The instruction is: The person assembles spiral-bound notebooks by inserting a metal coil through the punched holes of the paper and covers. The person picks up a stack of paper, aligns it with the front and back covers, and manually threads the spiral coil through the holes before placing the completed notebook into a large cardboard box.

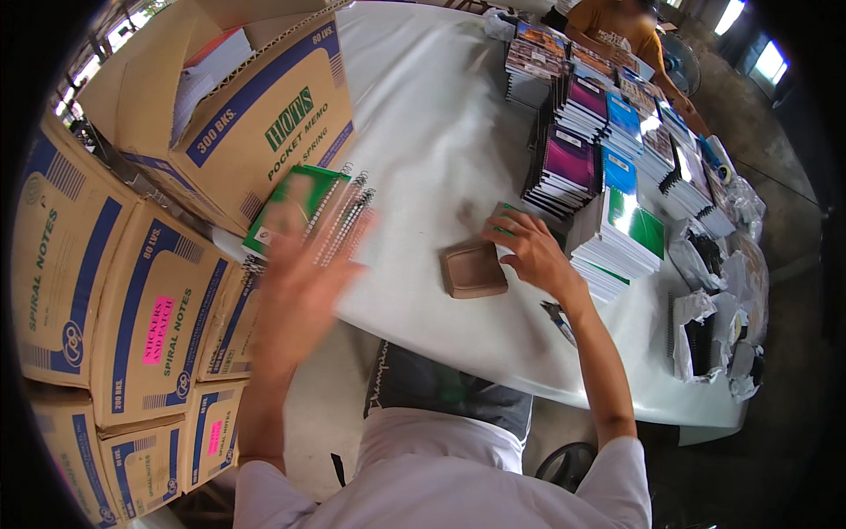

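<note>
My left hand, blurred by motion, is over the near side of a stack of green spiral notebooks with wire coils. Its fingers are smeared, so its grip cannot be made out. My right hand is over the middle of the table, fingers bent round the edge of a green-covered notebook that it mostly hides. Just left of that hand lies a brown rectangular block. Right of my wrist stands a pile of green-covered notebooks.
An open cardboard carton stands at the left, beside stacked closed cartons. Purple notebooks and blue ones form piles at the right. Pliers lie near my right forearm. Plastic-wrapped black coils sit farther right. Another person is across the table.
</note>
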Tool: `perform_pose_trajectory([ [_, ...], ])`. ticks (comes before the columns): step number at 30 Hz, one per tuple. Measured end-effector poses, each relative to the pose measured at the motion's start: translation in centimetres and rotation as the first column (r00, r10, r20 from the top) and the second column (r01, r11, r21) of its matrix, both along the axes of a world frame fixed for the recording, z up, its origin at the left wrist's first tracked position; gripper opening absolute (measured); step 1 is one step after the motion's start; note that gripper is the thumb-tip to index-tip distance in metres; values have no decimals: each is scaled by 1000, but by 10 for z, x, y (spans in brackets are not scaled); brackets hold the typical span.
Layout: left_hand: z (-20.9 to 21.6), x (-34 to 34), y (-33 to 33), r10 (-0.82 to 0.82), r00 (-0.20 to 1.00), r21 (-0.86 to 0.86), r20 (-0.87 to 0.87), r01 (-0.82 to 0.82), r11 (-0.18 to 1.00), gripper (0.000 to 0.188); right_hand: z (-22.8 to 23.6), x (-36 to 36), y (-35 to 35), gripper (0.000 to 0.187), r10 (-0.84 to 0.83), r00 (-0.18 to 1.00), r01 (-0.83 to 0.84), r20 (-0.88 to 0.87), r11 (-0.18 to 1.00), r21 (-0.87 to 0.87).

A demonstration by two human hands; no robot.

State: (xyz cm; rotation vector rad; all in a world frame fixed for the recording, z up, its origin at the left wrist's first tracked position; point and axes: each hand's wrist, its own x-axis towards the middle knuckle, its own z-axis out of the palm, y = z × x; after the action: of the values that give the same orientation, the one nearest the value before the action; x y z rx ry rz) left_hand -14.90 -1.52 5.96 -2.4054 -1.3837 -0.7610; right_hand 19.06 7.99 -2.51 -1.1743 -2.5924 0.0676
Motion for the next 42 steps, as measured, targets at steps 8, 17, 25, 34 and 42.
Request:
perform_pose_trajectory([
  [8, -146, 134, 37, -261, 963, -357, 65, 267, 895, 50, -9, 8, 49, 50, 140, 981, -100, 134, 958, -268],
  [17, -141, 93, 33, -112, 993, -386, 29, 114, 915, 44, -7, 12, 56, 46, 217, 974, -182, 61, 916, -358],
  [25, -136, 77, 48, -50, 998, -373, -45, 29, 927, 44, 3, 7, 57, 43, 194, 977, -139, 84, 889, -437],
  [34, -127, 96, 45, -150, 988, -293, -42, 131, 947, 46, 2, 14, 55, 41, 209, 978, -185, 14, 895, -406],
  [42, -132, 133, 63, -224, 974, -294, -31, 205, 934, 49, -1, 16, 57, 39, 191, 981, -180, -19, 877, -447],
])
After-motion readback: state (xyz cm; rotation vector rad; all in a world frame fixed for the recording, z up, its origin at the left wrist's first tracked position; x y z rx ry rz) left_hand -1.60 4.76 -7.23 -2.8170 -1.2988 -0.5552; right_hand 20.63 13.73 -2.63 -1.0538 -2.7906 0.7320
